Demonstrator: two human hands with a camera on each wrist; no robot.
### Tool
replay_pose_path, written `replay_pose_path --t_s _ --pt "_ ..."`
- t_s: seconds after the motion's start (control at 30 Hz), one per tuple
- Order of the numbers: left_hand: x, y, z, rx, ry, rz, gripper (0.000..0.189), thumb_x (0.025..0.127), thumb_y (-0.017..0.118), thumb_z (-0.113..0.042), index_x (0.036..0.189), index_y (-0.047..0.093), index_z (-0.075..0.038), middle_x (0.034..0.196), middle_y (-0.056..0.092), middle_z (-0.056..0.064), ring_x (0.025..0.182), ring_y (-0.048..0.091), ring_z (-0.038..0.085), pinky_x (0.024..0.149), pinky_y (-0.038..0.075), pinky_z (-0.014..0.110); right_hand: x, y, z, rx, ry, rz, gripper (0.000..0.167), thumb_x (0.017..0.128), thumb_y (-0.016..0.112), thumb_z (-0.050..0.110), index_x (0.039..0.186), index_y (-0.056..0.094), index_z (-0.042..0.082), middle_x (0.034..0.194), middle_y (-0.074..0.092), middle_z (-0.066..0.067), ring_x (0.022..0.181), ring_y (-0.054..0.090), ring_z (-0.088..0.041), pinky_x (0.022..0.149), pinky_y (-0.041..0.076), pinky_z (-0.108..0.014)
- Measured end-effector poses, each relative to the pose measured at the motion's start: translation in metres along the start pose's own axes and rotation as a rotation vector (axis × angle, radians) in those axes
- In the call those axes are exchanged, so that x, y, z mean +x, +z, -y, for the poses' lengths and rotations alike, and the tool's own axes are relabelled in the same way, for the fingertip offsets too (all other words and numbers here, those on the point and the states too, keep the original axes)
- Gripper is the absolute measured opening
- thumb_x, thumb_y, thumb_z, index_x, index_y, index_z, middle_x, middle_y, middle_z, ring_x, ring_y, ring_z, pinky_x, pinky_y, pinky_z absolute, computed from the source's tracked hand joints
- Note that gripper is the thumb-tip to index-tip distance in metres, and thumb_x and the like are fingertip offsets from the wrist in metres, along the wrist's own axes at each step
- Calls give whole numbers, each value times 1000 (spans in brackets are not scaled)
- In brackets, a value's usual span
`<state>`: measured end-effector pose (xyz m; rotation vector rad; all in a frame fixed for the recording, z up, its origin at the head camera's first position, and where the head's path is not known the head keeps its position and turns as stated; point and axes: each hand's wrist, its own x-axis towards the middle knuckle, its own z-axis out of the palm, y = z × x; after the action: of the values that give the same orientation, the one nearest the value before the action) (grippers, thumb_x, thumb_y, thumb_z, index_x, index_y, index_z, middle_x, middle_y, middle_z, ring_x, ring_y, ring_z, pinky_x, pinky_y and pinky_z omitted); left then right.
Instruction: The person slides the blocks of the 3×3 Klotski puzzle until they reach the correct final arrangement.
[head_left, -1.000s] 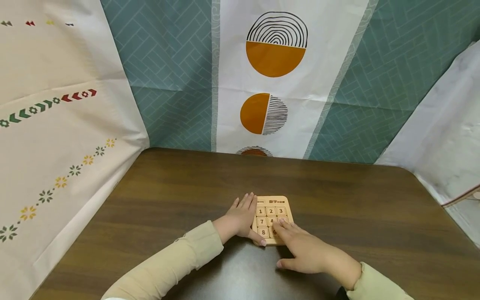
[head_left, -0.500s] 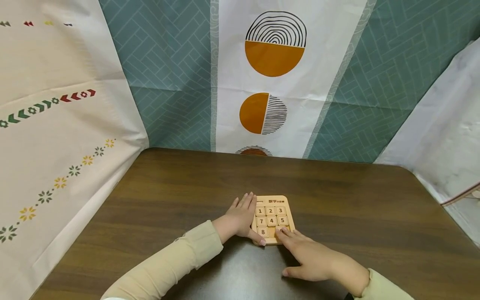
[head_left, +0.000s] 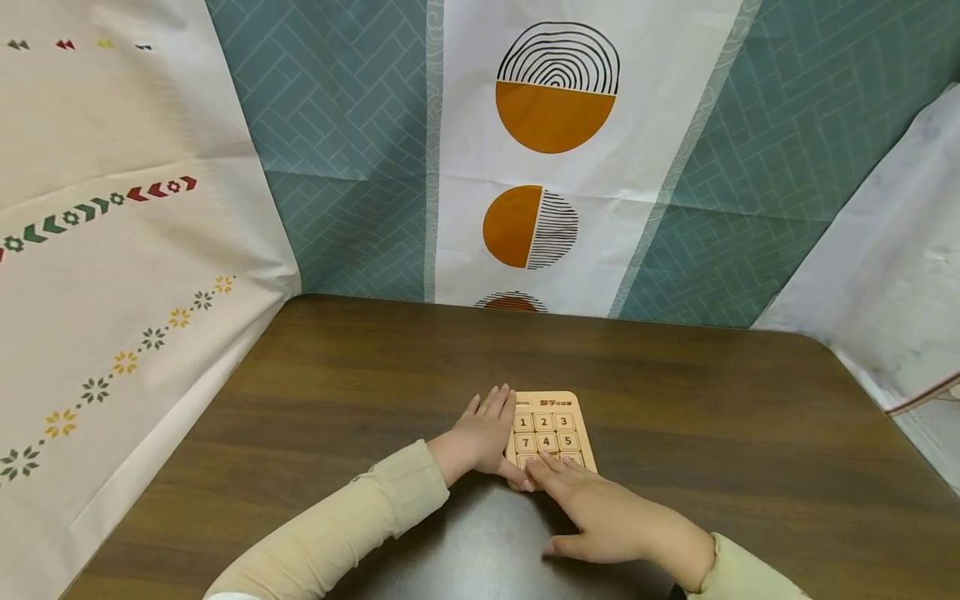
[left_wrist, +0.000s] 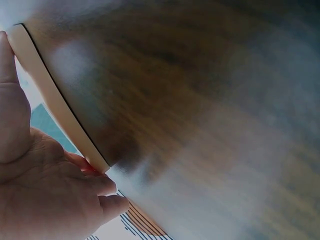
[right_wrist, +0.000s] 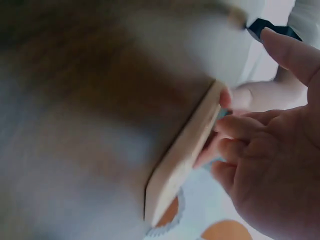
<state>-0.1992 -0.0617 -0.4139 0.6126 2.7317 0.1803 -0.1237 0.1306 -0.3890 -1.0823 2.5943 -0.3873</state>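
Note:
A wooden number slide puzzle [head_left: 557, 399] lies flat on the table, its top rows reading 1, 2, 3 and 7, 4, 5. My left hand [head_left: 480, 437] holds its left side, long fingers along the edge and thumb at the near corner. In the left wrist view, the board's pale edge [left_wrist: 62, 107] spans from thumb to fingers. Extended fingers of my right hand [head_left: 603, 508] touch the bottom row and partly cover its tiles, whose numbers I cannot read. My right thumb stands apart from the board. The right wrist view shows the board's side [right_wrist: 182, 157] beside my fingers.
The dark brown wooden table [head_left: 360, 358] surrounds the puzzle and reflects light near its front. A patterned teal and white cloth [head_left: 360, 167] hangs behind it. Pale cloth [head_left: 142, 250] covers the left side, and another white cloth [head_left: 892, 250] hangs on the right.
Tile 6 moved from bottom middle to bottom right, exposing a bottom gap half a second ago. My right fingers have since shifted left over the bottom row. The left hand stays in place.

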Motion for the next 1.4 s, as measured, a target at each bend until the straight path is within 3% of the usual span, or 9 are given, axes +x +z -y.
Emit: replay_pose_path --t_s 0.1,0.33,0.6,0.8,0.93,1.4 --pt "1 0 0 8 9 -9 128 63 74 -69 153 10 -3 160 6 13 148 8 24 119 13 42 5 2 2 -17 -14 16 86 84 68 39 149 27 2 153 30 -17 141 28 -37 110 28 -54" --pt "0 -5 2 -2 2 4 129 64 71 -71 153 7 -4 160 4 12 148 5 24 119 12 43 3 -5 0 -3 58 74 89 83 69 41 150 25 3 153 29 -17 141 26 -38 111 25 -54" --pt "-1 -5 3 3 -2 15 129 64 69 -73 153 7 -4 160 4 12 148 6 24 119 12 42 -4 -14 -10 62 94 75 84 84 70 37 148 29 0 153 27 -22 140 23 -43 109 25 -58" --pt "-2 0 0 18 -5 11 128 63 68 -74 153 10 -3 160 6 12 148 8 25 119 13 43 17 -13 -15 106 49 27 82 88 64 39 148 28 -2 153 24 -24 142 20 -41 111 23 -57" --pt "-2 1 -3 12 8 16 129 63 68 -74 153 9 -3 160 6 12 148 7 24 118 13 43 24 -9 -16 101 64 40 84 87 64 43 148 27 -2 153 25 -24 142 21 -41 113 21 -56" --pt "-2 -4 -2 15 -2 7 128 63 70 -72 153 9 -3 160 6 12 148 7 24 119 13 42 3 -7 -9 131 78 29 88 87 62 49 148 26 -3 154 23 -23 143 20 -39 111 23 -57"
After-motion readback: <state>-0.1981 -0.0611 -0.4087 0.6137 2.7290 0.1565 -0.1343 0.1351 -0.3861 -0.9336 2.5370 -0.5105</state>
